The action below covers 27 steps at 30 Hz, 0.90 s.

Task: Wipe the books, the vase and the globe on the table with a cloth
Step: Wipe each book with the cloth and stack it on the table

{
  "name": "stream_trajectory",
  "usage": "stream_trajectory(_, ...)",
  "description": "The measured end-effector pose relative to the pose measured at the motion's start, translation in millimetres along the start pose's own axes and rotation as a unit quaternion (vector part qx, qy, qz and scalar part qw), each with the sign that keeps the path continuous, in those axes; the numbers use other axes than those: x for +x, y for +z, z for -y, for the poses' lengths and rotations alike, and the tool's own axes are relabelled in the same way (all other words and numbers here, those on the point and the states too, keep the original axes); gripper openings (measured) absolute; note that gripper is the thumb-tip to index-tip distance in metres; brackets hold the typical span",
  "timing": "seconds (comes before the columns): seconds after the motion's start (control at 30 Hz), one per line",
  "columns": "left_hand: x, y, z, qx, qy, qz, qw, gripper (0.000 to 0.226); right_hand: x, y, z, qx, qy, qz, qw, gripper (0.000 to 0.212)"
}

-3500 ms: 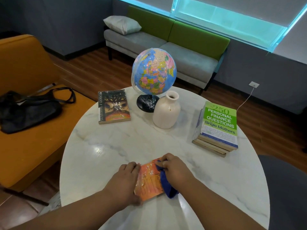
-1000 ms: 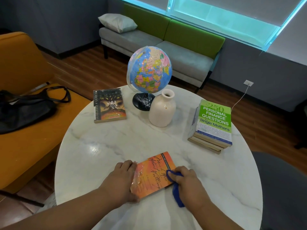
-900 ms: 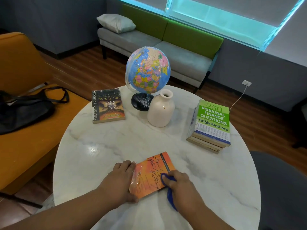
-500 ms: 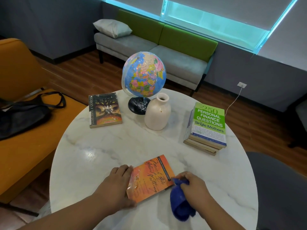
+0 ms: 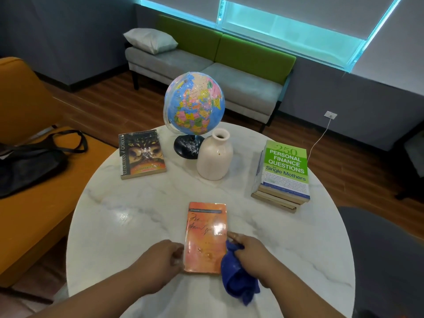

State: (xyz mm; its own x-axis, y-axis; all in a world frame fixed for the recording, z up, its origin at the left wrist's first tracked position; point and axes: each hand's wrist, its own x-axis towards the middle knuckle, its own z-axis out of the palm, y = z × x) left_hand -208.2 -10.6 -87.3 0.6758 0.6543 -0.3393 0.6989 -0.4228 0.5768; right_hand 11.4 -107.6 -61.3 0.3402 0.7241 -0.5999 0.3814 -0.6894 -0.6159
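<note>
Orange book: flat on desk, between both grips. Left grip: fingers curled on the book's left edge. Right grip: clamped on bunched blue cloth, touching the book's right edge. Beyond the grips: globe, vase, book stack, dark book.

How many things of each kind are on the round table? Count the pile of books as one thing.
single books: 2, the orange book and the dark book
pile of books: 1
globe: 1
vase: 1
cloth: 1, held in the right hand
total: 6
</note>
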Motion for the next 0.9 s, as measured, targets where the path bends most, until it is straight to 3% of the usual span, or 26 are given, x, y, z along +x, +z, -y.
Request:
stream_trajectory(0.13, -5.1, 8.6, -1.1, -0.009, 0.013, 0.01, 1.0, 0.03, 5.8, -12.9, 12.3, -0.053, -0.05, -0.078, 0.994, 0.049)
stream_trajectory(0.23, -2.3, 8.3, -4.8, 0.01, 0.019, -0.075, 0.997, 0.053, 2.1, -20.8, 16.6, -0.151, -0.077, -0.116, 0.979, 0.039)
stream_trajectory(0.33, 6.3, 7.0, -12.0, 0.065, 0.013, -0.094, 0.993, 0.088, -7.8, -6.0, 7.5, -0.18, -0.133, -0.085, 0.971, 0.03)
stream_trajectory(0.43, 14.4, 10.7, -16.4, 0.109, -0.008, -0.05, 0.993, 0.108, -14.0, 22.3, -5.3, -0.217, -0.105, -0.04, 0.97, 0.021)
stream_trajectory(0.53, 18.5, 14.3, -15.6, 0.129, -0.013, -0.033, 0.991, 0.113, -8.8, 32.5, -9.7, -0.171, -0.105, -0.075, 0.977, 0.004)
stream_trajectory(0.9, 22.6, 9.4, -15.1, 0.163, 0.02, -0.023, 0.986, 0.106, 6.3, 33.7, -6.9, -0.23, -0.115, -0.061, 0.964, 0.013)
